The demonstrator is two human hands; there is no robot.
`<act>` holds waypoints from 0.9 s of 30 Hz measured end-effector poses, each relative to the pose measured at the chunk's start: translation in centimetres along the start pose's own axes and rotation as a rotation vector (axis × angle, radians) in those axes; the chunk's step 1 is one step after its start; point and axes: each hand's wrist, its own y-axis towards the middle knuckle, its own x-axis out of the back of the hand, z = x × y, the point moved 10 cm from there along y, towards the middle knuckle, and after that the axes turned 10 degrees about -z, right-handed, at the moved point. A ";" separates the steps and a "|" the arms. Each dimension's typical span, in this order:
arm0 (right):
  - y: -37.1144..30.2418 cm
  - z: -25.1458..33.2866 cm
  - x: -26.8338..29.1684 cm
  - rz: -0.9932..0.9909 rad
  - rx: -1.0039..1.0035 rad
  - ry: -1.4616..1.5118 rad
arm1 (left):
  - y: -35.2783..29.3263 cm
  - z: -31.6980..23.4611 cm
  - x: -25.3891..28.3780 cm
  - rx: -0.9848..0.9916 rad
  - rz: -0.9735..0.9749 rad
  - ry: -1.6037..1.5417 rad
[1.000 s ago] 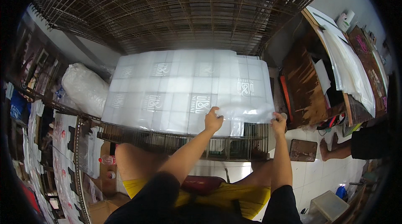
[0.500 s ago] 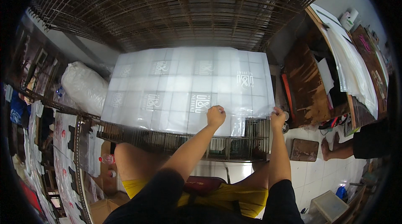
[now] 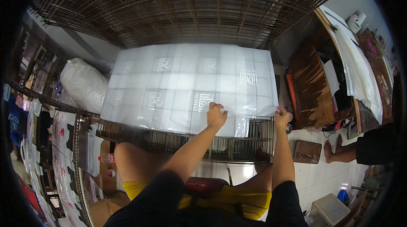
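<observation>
At the far left, a plump white sack (image 3: pixel 85 83) sits beside the table-like stack of wire racks (image 3: pixel 262 138). Clear plastic sheets (image 3: pixel 144 87) with pale printing cover most of the top rack, overlapping one another. The left hand (image 3: pixel 217 116) is over the near edge of these sheets, right of their middle, fingers curled and thumb apart from the forefinger. The rightmost plastic sheet (image 3: pixel 258 97) lies flat, mostly beyond the two hands and spanning the gap between them; its near edge runs from beside the left hand to the right hand (image 3: pixel 281 116). That hand pinches the sheet's near right corner between thumb and finger. Further right, a brown block (image 3: pixel 308 152) rests on the tiled floor (image 3: pixel 313 174).
</observation>
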 end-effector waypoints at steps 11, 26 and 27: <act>0.0 0.0 0.5 -0.033 0.042 -0.007 | -2.5 2.0 8.5 -0.063 -0.141 -0.052; -1.1 2.3 0.8 -0.052 -0.001 -0.203 | -2.1 4.4 16.8 -0.037 -0.229 -0.074; -1.6 4.2 1.3 -0.079 0.061 -0.246 | -1.5 3.9 17.8 -0.055 -0.253 -0.099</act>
